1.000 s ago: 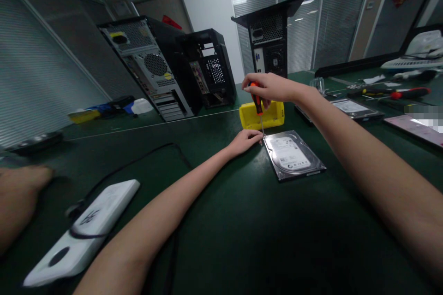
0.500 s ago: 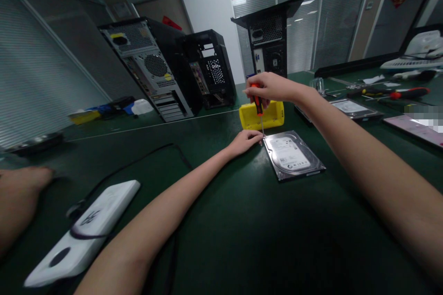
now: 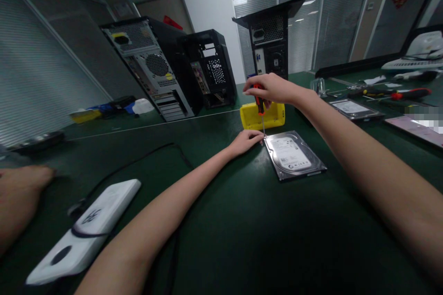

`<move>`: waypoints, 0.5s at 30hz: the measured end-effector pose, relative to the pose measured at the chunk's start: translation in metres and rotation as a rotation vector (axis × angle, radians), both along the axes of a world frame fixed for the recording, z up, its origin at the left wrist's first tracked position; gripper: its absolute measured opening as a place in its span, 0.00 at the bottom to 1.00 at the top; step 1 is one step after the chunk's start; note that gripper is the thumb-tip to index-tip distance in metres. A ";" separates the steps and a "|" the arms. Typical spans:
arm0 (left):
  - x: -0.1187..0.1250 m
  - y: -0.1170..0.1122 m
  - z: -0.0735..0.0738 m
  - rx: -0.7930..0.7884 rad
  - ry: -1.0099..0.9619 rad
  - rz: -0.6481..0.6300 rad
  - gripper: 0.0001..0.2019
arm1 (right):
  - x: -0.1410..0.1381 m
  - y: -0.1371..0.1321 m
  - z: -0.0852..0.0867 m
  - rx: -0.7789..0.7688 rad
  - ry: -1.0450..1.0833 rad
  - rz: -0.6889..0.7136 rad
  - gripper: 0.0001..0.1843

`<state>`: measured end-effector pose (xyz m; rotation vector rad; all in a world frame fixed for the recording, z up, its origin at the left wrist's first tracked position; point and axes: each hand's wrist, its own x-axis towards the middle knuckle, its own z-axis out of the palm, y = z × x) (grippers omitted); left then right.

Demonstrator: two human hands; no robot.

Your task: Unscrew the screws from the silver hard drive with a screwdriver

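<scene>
A silver hard drive (image 3: 294, 155) lies flat on the dark green table (image 3: 242, 221). My right hand (image 3: 270, 88) is closed round the red and black handle of a small screwdriver (image 3: 259, 106), held upright with its thin tip on the drive's far left corner. My left hand (image 3: 246, 141) rests on the table at that same corner, fingers curled against the drive's edge and the screwdriver tip. Behind the drive stands a yellow tray (image 3: 263, 117).
Three open computer cases (image 3: 152, 67) (image 3: 211, 67) (image 3: 270, 39) stand at the back. A white device with a black cable (image 3: 83, 233) lies near left. Another person's hand (image 3: 17, 198) rests at far left. A second drive (image 3: 356, 109) and red-handled tools (image 3: 404, 94) lie right.
Hardly anything has moved; my right hand has shifted slightly on the screwdriver handle while the tip stays on the drive's corner.
</scene>
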<state>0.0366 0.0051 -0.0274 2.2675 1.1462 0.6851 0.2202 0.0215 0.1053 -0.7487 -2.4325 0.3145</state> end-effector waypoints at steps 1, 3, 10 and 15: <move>0.000 0.000 0.000 -0.003 -0.002 0.003 0.18 | 0.000 0.000 0.000 -0.007 -0.002 -0.004 0.21; 0.000 -0.001 0.001 -0.010 0.002 0.013 0.17 | 0.000 0.001 0.000 -0.014 -0.005 -0.006 0.21; 0.000 0.000 0.000 -0.002 0.010 0.007 0.18 | 0.002 0.002 0.001 -0.042 0.004 -0.019 0.23; 0.000 0.000 0.001 -0.010 0.016 0.014 0.18 | 0.002 0.006 0.001 -0.063 -0.002 0.011 0.23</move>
